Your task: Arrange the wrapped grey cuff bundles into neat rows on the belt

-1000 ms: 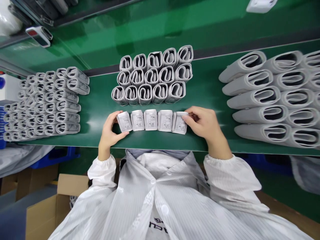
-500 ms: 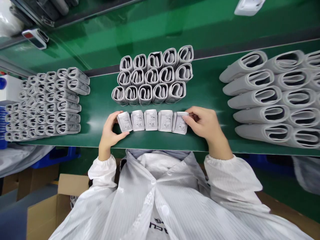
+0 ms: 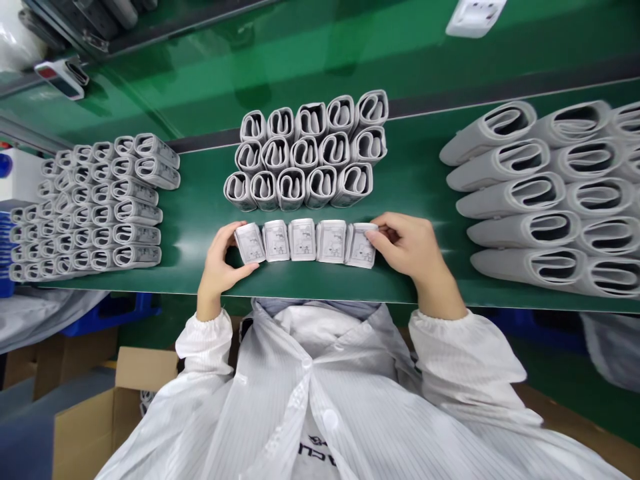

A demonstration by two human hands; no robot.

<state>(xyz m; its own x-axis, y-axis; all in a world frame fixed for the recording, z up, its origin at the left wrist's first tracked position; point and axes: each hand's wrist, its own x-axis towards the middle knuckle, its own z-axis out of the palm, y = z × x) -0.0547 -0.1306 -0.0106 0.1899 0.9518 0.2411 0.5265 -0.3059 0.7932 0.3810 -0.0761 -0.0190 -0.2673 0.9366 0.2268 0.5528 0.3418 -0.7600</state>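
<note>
A row of several folded white bundles with grey printed faces (image 3: 302,240) stands near the front edge of the green table (image 3: 200,200). My left hand (image 3: 220,262) grips the leftmost bundle (image 3: 250,243), thumb at its lower edge and fingers at its upper left. At the other end, my right hand (image 3: 404,243) holds the rightmost bundle (image 3: 360,248), its thumb on the printed face and fingers behind the upper corner. Just behind the row, three rows of rolled bundles (image 3: 303,153) show their coiled ends.
Many smaller rolled bundles (image 3: 103,215) are stacked at the left. Larger grey folded pieces (image 3: 530,193) lie in rows at the right. A white socket box (image 3: 475,17) is at the top right. An open cardboard box (image 3: 85,433) sits below the table at left.
The socket box at the top appears slightly further left. My hands and the row between them have not visibly moved.
</note>
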